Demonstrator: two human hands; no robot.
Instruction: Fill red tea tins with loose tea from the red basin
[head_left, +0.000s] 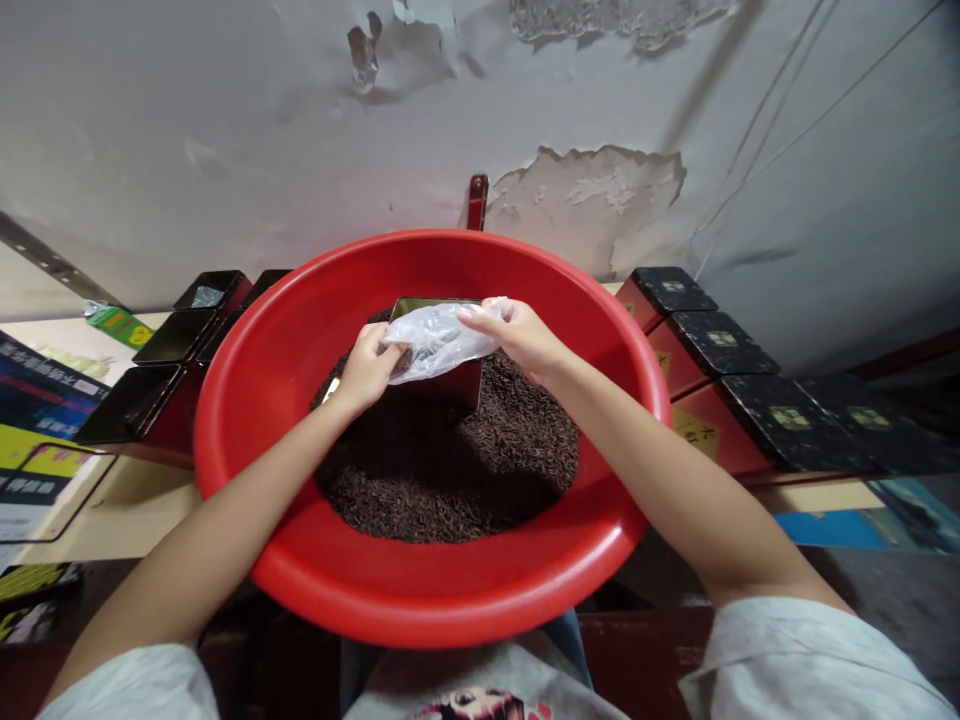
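A clear plastic bag [442,340] is stretched between my two hands over a tin [457,388] that sits in the dark loose tea leaves [450,500]. My left hand [367,370] pinches the bag's left end, and my right hand [525,335] grips its right end between thumb and fingers. The tin's gold inner wall shows behind the bag, while the bag covers most of its mouth. Around the leaves rises a large red plastic basin [450,600]. Whether the bag holds anything is hard to make out.
Dark-lidded red tins [720,340] line the right side, and more open-looking tins [142,400] stand to the left. A peeling wall [450,130] closes off the back. A green-and-yellow packet [120,325] and printed sheets [41,400] lie at far left.
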